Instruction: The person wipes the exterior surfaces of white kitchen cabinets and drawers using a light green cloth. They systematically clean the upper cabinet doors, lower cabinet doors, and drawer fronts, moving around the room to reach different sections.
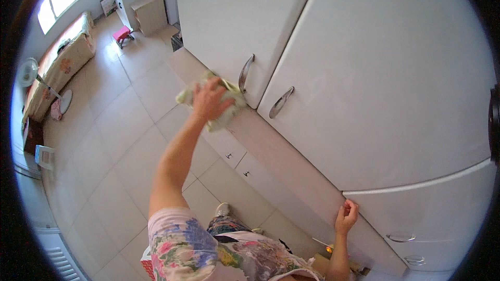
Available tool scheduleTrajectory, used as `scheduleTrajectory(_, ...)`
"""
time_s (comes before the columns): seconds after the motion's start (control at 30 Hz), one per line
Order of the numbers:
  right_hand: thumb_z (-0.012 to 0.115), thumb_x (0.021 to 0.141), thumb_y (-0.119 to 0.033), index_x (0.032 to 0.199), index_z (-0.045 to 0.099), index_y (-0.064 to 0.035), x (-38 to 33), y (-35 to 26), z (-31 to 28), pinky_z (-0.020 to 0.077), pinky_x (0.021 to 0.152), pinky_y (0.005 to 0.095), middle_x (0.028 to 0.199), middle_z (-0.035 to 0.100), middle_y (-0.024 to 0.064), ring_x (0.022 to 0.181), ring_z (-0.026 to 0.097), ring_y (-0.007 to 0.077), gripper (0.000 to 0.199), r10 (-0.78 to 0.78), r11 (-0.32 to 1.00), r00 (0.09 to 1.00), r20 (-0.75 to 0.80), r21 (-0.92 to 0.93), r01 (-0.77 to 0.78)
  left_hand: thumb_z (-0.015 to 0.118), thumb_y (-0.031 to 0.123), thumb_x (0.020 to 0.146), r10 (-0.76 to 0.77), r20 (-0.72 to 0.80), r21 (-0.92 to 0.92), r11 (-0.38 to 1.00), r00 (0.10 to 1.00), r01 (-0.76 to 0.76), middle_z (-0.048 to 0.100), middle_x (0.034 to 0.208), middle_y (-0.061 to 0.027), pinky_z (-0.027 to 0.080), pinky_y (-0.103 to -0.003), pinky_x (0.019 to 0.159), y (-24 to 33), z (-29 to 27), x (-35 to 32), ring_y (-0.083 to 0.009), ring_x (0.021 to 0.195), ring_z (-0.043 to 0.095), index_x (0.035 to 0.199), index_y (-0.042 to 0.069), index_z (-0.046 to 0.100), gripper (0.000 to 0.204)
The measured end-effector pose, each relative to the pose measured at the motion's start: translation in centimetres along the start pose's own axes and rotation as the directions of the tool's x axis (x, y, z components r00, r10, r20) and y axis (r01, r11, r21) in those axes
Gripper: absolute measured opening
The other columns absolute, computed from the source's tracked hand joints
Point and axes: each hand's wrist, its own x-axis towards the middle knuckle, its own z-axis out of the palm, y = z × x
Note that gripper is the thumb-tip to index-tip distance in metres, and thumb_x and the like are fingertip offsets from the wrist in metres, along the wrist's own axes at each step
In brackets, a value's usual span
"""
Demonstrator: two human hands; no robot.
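My left hand (211,99) presses a pale yellow-green cloth (225,117) onto the narrow pinkish ledge (265,138) below the tall white cabinet doors. Its fingers are spread over the bunched cloth, which is slightly blurred and hangs partly past the ledge's edge. Just right of it is the curved metal handle (246,73) of the left cabinet door (239,15). My right hand (346,216) is at the ledge farther right, beside the lower corner of the large right door (385,83). Its fingers are loosely curled in, with nothing visible in them.
Small drawers with knobs (247,174) are under the ledge; more handled drawers (401,238) sit at lower right. On the tiled floor (125,125) stand a white fan (65,101), a covered sofa (62,65) and a pink stool (122,34). A pale cabinet (149,14) is farther back.
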Motion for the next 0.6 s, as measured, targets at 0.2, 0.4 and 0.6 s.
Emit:
scheduleTrajectory(0.2, 0.059, 0.078, 0.0, 0.101, 0.056, -0.0009, -0.1, -1.4, -0.6, 0.0457, 0.071, 0.0318, 0.092, 0.053, 0.0101, 0.081, 0.054, 0.0212, 0.023, -0.005, 0.999, 0.999, 0.044, -0.044, 0.007, 0.055, 0.058, 0.082, -0.293, 0.02, 0.128, 0.949, 0.956, 0.288, 0.043, 0.138, -0.0041, 0.017, -0.061, 0.106, -5.0, -1.4, 4.5, -0.0272, 0.131, 0.035, 0.121, 0.02, 0.059, 0.054)
scheduleTrajectory(0.4, 0.059, 0.079, -0.002, 0.1, 0.056, -0.001, -0.1, -0.8, -0.2, 0.0453, 0.07, 0.0318, 0.09, 0.054, 0.0094, 0.079, 0.054, 0.0205, 0.02, -0.043, 0.995, 0.999, 0.033, -0.084, 0.046, 0.053, 0.055, 0.084, -0.208, -0.076, 0.142, 0.966, 0.975, 0.217, 0.053, 0.129, -0.0054, 0.025, -0.051, 0.104, -5.7, -0.5, 3.1, -0.0291, 0.124, 0.042, 0.117, 0.019, 0.062, 0.049)
scheduleTrajectory(0.6, 0.064, 0.077, -0.004, 0.099, 0.06, -0.0067, -0.3, -0.7, -0.3, 0.0471, 0.071, 0.0332, 0.088, 0.057, 0.0075, 0.078, 0.057, 0.0212, 0.022, 0.056, 0.993, 0.998, -0.012, -0.107, -0.057, 0.062, 0.041, 0.082, 0.153, -0.124, 0.03, 0.988, 0.98, -0.15, 0.055, 0.124, -0.0107, 0.033, -0.048, 0.095, 5.1, -0.2, -4.1, -0.0336, 0.112, 0.047, 0.109, 0.01, 0.065, 0.041)
